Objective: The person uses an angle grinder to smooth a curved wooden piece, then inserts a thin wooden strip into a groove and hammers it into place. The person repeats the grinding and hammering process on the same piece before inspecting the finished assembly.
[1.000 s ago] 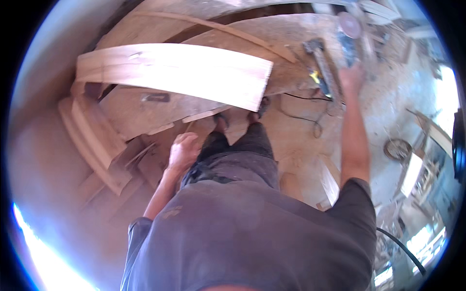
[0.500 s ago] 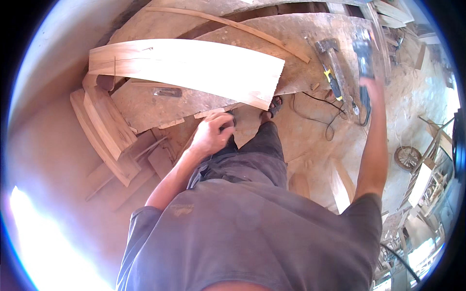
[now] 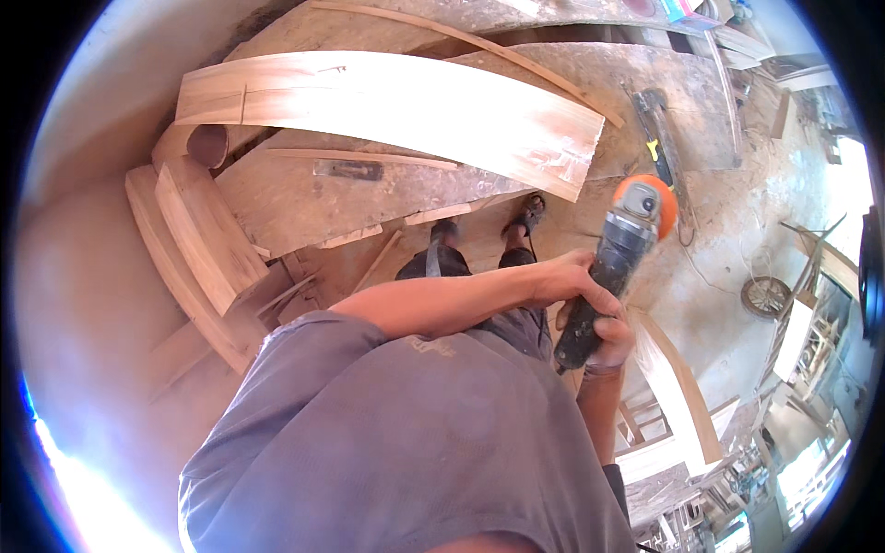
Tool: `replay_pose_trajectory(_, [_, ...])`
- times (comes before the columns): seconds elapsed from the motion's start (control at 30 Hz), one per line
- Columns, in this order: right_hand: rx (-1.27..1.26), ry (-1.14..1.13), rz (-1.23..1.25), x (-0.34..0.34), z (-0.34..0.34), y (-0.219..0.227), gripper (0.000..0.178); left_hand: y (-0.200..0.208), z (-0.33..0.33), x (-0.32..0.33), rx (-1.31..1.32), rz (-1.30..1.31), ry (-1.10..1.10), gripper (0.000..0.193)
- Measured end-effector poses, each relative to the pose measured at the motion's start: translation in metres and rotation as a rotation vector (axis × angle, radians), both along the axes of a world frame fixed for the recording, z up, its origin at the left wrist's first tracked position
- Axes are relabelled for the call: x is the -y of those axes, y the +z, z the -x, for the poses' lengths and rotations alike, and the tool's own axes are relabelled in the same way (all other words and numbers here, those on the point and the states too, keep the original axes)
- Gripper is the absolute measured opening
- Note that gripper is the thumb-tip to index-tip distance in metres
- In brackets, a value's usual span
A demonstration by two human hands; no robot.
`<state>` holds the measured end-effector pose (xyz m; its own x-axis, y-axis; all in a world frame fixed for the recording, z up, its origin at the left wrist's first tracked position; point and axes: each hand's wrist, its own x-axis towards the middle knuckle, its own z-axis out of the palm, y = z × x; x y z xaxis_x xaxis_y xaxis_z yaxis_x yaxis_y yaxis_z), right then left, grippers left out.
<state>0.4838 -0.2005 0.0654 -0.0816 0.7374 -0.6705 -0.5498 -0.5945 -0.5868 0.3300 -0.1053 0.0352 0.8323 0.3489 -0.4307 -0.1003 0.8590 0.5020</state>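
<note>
- I have my bare left hand [image 3: 560, 279] clamped on the long grey-and-black hand grinder [image 3: 619, 258], thumb over the top.
- My bare right hand [image 3: 612, 345] is clamped around its black back end.
- The grinder is right of the middle of the frame, tilted, with its round orange disc [image 3: 666, 210] at the upper end.
- The big pale, curved wooden board [image 3: 387, 97] lies across the upper left, over the dusty grey-brown tabletop [image 3: 304, 205]. The disc looks apart from it.
- I think the step now is just holding the grinder with two hands.
- To me, the next move calls for a tight hold, with the disc turned away from my arms and my feet [image 3: 527, 215].
</note>
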Motion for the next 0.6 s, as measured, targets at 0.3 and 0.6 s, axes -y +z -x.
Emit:
replay_pose_trajectory(0.3, [0.256, 0.038, -0.201, -0.009, 0.121, 0.025, 0.054, 0.009, 0.107, 0.007, 0.083, -0.115, 0.232, 0.06])
replay_pose_trajectory(0.6, [0.016, 0.283, -0.152, -0.012, 0.188, -0.006, 0.05, 0.018, 0.179, 0.019, -0.361, 0.037, 0.565, 0.068])
